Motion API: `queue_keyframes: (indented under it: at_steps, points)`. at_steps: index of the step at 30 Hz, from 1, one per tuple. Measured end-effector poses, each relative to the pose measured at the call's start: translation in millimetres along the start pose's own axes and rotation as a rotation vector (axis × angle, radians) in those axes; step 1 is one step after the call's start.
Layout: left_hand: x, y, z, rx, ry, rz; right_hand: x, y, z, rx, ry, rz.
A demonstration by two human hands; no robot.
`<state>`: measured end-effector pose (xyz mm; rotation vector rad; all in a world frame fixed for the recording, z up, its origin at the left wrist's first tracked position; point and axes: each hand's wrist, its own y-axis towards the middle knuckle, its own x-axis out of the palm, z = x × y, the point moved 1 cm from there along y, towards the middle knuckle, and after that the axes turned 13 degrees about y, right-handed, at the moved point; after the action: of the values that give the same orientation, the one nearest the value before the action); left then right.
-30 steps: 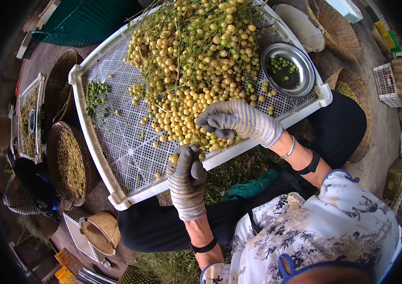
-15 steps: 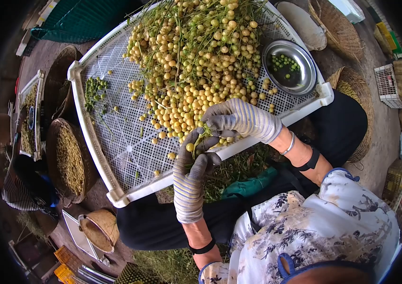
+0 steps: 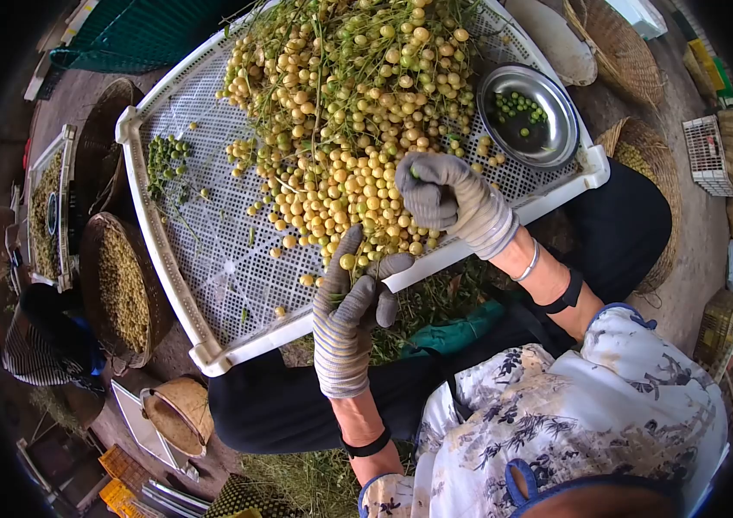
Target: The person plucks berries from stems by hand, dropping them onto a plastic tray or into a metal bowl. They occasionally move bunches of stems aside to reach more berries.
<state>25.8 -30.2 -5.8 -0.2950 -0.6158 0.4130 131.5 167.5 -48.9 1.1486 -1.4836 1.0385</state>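
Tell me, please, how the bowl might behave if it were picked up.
The bowl looks like shiny, smooth metal, so it would likely be stiff and slightly slippery. The green fruits inside look loose and round, so they may roll if it tilts.

The view's top edge crops the fruit pile [image 3: 358,95] and green basket [image 3: 137,34].

no readable text, labels, numbers or signs
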Motion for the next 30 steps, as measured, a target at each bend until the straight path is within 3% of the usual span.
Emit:
queue_keyframes:
  at_steps: [3,4,7,8,14,18,21,22,25,26,27,28,30]
  points:
    - [11,2,4,-0.018,0.007,0.092,34,-11,-1,-0.216,-0.216,0.165]
    - [14,3,5,-0.011,0.025,0.115,47,-17,-1,-0.170,-0.273,0.178]
    - [14,7,-1,-0.023,0.118,0.145,46,-24,8,-0.008,-0.916,0.257]
    - [14,5,-1,-0.054,0.217,0.138,51,-23,11,-0.054,-1.243,0.180]
    - [29,2,-2,0.000,0.586,0.220,65,-13,25,0.116,-1.834,0.144]
    - [29,7,-9,0.087,0.689,0.243,57,-22,39,-0.269,-1.875,0.104]
    - [35,9,-11,0.106,0.714,0.256,53,-24,40,-0.233,-1.872,0.154]
    - [39,11,-11,0.091,0.645,0.253,55,-26,39,-0.292,-1.706,0.199]
    - [51,11,-7,0.059,0.468,0.261,46,-28,28,-0.203,-1.092,0.475]
    - [52,13,-7,0.053,0.411,0.253,53,-33,20,-0.178,-0.611,0.576]
    - [52,15,-6,0.045,0.356,0.243,58,-35,5,-0.197,-0.850,0.646]
    - [48,16,-11,0.056,0.273,0.225,63,-37,-3,-0.377,-1.023,0.652]
    - [46,21,-9,0.012,0.131,0.201,58,-47,-29,-0.621,-0.967,0.771]
